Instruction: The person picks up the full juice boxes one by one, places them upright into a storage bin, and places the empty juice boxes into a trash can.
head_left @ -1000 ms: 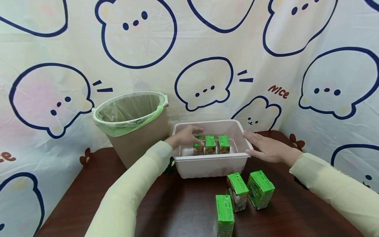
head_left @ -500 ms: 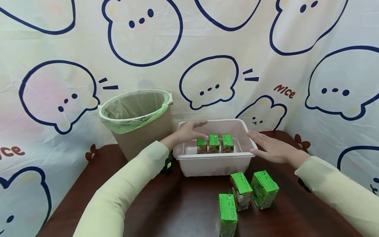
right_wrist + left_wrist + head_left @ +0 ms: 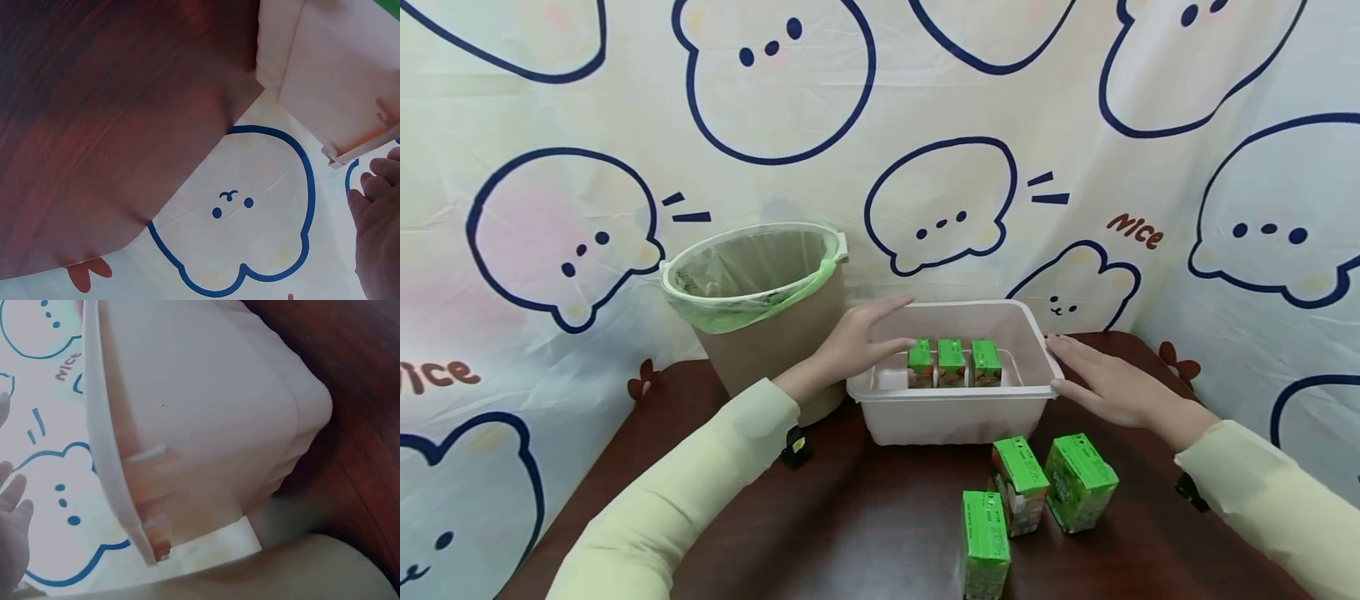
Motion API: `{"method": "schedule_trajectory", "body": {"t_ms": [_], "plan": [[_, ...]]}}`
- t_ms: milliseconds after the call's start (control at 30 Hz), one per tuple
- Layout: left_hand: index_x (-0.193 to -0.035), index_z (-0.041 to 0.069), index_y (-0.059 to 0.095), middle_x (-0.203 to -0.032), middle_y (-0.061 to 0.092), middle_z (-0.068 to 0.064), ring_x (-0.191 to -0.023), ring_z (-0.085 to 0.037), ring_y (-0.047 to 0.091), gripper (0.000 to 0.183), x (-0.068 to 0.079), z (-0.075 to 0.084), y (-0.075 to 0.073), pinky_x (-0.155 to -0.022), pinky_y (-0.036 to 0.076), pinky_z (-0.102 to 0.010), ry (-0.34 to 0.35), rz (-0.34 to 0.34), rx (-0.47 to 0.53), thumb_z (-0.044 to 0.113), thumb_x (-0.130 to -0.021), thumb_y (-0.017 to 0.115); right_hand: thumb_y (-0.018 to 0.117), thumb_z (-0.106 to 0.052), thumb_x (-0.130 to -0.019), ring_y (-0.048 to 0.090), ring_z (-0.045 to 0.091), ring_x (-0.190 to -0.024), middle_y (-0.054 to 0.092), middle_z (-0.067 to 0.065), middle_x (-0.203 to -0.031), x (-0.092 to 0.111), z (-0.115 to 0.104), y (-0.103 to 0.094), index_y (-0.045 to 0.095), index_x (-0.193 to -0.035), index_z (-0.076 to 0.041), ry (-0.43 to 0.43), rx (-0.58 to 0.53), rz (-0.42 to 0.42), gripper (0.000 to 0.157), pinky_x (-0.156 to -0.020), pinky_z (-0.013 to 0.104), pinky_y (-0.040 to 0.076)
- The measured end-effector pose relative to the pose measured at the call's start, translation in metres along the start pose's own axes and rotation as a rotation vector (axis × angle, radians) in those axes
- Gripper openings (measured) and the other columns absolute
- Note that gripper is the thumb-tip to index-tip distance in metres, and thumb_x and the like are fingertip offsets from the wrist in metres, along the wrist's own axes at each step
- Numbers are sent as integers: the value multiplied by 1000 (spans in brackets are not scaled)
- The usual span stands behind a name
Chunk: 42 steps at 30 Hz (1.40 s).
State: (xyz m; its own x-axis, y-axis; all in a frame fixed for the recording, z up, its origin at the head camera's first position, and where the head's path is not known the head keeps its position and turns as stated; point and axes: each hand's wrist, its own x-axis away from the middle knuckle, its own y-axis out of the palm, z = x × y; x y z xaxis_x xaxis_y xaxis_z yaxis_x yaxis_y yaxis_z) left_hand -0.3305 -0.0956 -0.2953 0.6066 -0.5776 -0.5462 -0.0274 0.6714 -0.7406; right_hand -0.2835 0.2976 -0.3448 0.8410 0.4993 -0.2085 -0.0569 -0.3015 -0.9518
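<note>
A white plastic tub stands on the table with three small green-topped drink cartons upright in a row inside. My left hand is at the tub's left rim, fingers and thumb apart and nothing held. Flat and with straight fingers, my right hand lies along the right rim, its fingertips right at the edge. In front of the tub stand three more cartons: one nearest me, one behind it, and a carton to the right. The left wrist view shows the tub's outer wall close by.
A tall brown trash bin with a green liner stands at the tub's left, partly behind my left forearm. The dark wood table meets a cartoon-printed curtain at the back and sides.
My left hand has drawn back leftward from above the cartons in the tub to its left rim. The head view has shifted slightly left. My right hand stays at the right rim.
</note>
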Motion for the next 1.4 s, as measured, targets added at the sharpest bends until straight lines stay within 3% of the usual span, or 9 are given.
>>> {"method": "schedule_trajectory", "body": {"t_ms": [300, 633, 733, 900, 1000, 1100, 1167, 1267, 1400], "plan": [[-132, 1, 58, -131, 60, -11, -123, -23, 54, 54, 30, 10, -29, -102, 42, -37, 218, 154, -97, 16, -84, 78, 57, -36, -99, 48, 39, -126, 46, 18, -144, 11, -7, -10, 38, -148, -5, -40, 7, 132, 61, -95, 61, 42], [-127, -2, 62, -131, 60, -13, -123, -27, 54, 57, 64, 12, -68, -104, 40, -37, 309, 356, -169, 4, -74, 83, 57, -30, -99, 54, 37, -119, 53, 17, -138, 32, -11, -15, 47, -143, -8, -26, -29, 178, 51, -89, 60, 46], [-126, -3, 62, -130, 60, -14, -122, -30, 55, 52, 73, 8, -82, -104, 40, -37, 306, 404, -205, 13, -81, 80, 58, -27, -99, 54, 37, -118, 55, 17, -135, 37, -13, -16, 49, -142, -9, -29, -44, 202, 48, -88, 61, 46], [-126, -1, 63, -127, 62, -15, -119, -31, 57, 53, 87, 1, -104, -105, 40, -37, 242, 490, -238, 37, -90, 70, 60, -24, -98, 55, 33, -116, 58, 13, -132, 48, -15, -17, 52, -141, -13, -36, -36, 231, 45, -86, 57, 48], [-127, 0, 62, -129, 61, -15, -121, -32, 55, 50, 94, -5, -116, -108, 37, -41, 201, 514, -284, 25, -85, 76, 63, -22, -96, 55, 21, -116, 59, 7, -131, 55, -14, -17, 53, -140, -18, -38, -26, 242, 45, -89, 35, 50], [-129, 0, 60, -132, 59, -15, -124, -33, 53, 53, 102, -13, -127, -110, 33, -44, 160, 514, -375, 14, -81, 76, 64, -19, -95, 49, 6, -119, 59, 3, -131, 60, -13, -16, 53, -140, -20, -53, -59, 243, 47, -91, 11, 38], [-130, 0, 60, -133, 58, -16, -125, -33, 51, 52, 108, -19, -134, -111, 32, -44, 129, 507, -433, 22, -85, 73, 65, -17, -94, 45, -2, -120, 58, 2, -132, 63, -12, -15, 53, -140, -20, -69, -96, 235, 48, -90, 3, 28], [-128, -2, 61, -133, 57, -18, -126, -33, 51, 57, 114, -28, -143, -111, 31, -44, 95, 500, -504, 43, -92, 64, 67, -15, -92, 46, -4, -118, 57, -1, -132, 66, -14, -13, 53, -140, -18, -87, -129, 216, 50, -91, 4, 30], [-128, -3, 60, -132, 57, -21, -127, -33, 49, 70, 122, -39, -152, -113, 27, -42, 71, 472, -585, 58, -96, 49, 69, -13, -90, 53, 1, -112, 59, -3, -129, 71, -18, -11, 52, -140, -19, -80, -188, 179, 53, -86, 16, 45]]}}
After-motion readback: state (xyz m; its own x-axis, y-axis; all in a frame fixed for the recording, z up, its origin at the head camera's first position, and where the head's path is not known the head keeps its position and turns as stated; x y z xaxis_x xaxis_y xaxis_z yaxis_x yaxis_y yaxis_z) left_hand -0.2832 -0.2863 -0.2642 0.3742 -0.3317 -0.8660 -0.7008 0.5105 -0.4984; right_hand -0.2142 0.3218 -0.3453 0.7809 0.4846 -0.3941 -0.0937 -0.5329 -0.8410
